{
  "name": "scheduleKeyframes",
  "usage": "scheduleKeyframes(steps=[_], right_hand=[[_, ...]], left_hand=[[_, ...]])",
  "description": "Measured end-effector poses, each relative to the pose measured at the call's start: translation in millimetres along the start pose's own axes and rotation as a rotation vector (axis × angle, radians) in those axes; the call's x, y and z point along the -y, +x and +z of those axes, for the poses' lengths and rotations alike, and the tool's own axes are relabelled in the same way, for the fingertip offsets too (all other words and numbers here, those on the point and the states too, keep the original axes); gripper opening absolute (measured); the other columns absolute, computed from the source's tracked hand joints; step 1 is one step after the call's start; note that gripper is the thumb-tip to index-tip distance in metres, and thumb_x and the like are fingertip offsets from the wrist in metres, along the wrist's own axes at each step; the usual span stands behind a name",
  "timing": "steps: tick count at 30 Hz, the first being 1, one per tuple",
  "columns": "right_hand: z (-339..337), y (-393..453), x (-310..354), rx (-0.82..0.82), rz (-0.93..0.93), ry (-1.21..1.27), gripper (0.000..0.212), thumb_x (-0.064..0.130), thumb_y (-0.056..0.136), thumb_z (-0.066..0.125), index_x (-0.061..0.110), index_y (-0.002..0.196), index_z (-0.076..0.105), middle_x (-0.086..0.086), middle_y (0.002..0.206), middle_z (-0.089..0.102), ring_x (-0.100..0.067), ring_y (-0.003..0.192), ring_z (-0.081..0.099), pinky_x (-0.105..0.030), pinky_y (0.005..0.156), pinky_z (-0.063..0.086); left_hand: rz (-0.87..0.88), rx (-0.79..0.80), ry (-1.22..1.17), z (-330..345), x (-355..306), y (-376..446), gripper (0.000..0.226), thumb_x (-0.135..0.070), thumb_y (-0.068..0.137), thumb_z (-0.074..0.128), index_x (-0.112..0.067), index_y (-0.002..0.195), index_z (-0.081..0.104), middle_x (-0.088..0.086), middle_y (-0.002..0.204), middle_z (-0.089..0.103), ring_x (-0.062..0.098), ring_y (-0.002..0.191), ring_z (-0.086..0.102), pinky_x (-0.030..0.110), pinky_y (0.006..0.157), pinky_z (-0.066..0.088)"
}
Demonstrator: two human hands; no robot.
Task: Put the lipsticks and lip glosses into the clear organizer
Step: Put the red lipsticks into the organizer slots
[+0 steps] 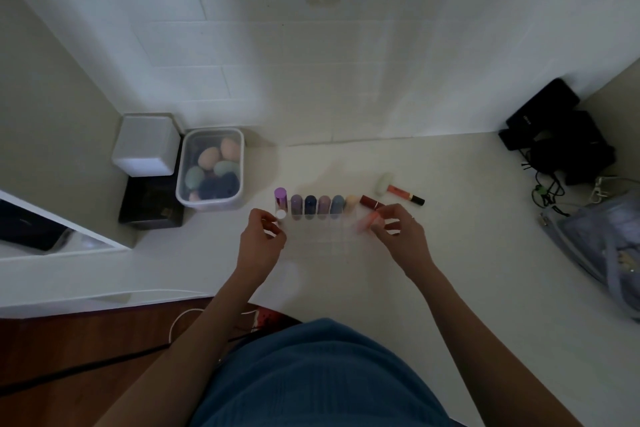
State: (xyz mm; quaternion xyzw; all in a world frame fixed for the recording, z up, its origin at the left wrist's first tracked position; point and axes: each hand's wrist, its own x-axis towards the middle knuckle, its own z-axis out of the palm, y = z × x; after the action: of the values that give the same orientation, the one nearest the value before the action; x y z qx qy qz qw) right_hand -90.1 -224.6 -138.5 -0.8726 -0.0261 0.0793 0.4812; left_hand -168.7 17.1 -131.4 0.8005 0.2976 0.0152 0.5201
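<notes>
White counter (450,253) against a tiled wall carries the clear organizer (322,229), its back row filled with tubes. Left hand (261,236) pinches a white-capped tube (280,215) at the left end; right hand (398,232) grips a pink gloss (367,220) over the right side. Both tubes look light, stiff and slick, best held mid-barrel. Another gloss (405,193) lies behind.

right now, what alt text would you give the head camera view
A person's right hand lowers a pink lip gloss into a clear organizer on a white counter. The left hand holds a white-capped tube at its other end; one lip gloss lies behind.
</notes>
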Motion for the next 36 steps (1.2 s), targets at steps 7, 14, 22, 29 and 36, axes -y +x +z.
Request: scheduleKeyframes(steps=[7, 14, 22, 29, 36], right_hand=[[-11.4, 13.1, -7.4, -0.206, 0.020, -0.009, 0.006, 0.017, 0.094, 0.055, 0.012, 0.095, 0.058, 0.002, 0.090, 0.063, -0.017, 0.083, 0.059, -0.028, 0.075, 0.042], [-13.9, 35.5, -22.1, -0.023, 0.056, -0.125, 0.021, 0.003, 0.086, 0.062, 0.007, 0.106, 0.061, -0.008, 0.107, 0.065, -0.024, 0.094, 0.058, -0.026, 0.078, 0.041], [-0.7, 40.8, -15.4, 0.139, 0.052, -0.070, 0.022, 0.000, 0.085, 0.054, 0.009, 0.100, 0.067, -0.021, 0.111, 0.061, -0.019, 0.097, 0.056, -0.021, 0.085, 0.040], [-3.2, 41.7, -20.3, 0.195, -0.027, -0.168, 0.026, -0.001, 0.084, 0.058, 0.009, 0.105, 0.068, -0.019, 0.110, 0.055, -0.020, 0.092, 0.052, -0.017, 0.078, 0.035], [-7.3, 44.4, -23.0, 0.182, 0.012, -0.143, 0.021, 0.003, 0.084, 0.061, 0.007, 0.104, 0.067, -0.018, 0.107, 0.057, -0.019, 0.089, 0.049, 0.006, 0.067, 0.029]], left_hand=[[-0.023, -0.030, 0.008, 6.2, 4.5, -8.6, 0.022, -0.001, 0.083, 0.059, -0.015, 0.091, 0.045, 0.004, 0.087, 0.058, 0.024, 0.071, 0.061, 0.022, 0.056, 0.042], [-0.041, -0.054, 0.013, 10.8, 5.5, -19.8, 0.020, -0.002, 0.085, 0.060, -0.014, 0.093, 0.047, 0.002, 0.088, 0.057, 0.021, 0.072, 0.060, 0.020, 0.059, 0.045], [-0.073, -0.106, 0.023, 9.1, 11.7, -26.8, 0.017, -0.002, 0.085, 0.058, -0.015, 0.091, 0.048, 0.000, 0.086, 0.058, 0.014, 0.064, 0.059, 0.020, 0.055, 0.044], [-0.087, -0.110, 0.018, 12.3, 10.6, -31.4, 0.017, -0.001, 0.085, 0.058, -0.015, 0.092, 0.050, 0.003, 0.091, 0.059, 0.014, 0.066, 0.059, 0.018, 0.055, 0.043], [-0.071, -0.084, 0.001, 16.7, 4.7, -32.3, 0.016, 0.000, 0.085, 0.056, -0.014, 0.093, 0.053, 0.003, 0.090, 0.060, 0.016, 0.066, 0.059, 0.020, 0.056, 0.045]])
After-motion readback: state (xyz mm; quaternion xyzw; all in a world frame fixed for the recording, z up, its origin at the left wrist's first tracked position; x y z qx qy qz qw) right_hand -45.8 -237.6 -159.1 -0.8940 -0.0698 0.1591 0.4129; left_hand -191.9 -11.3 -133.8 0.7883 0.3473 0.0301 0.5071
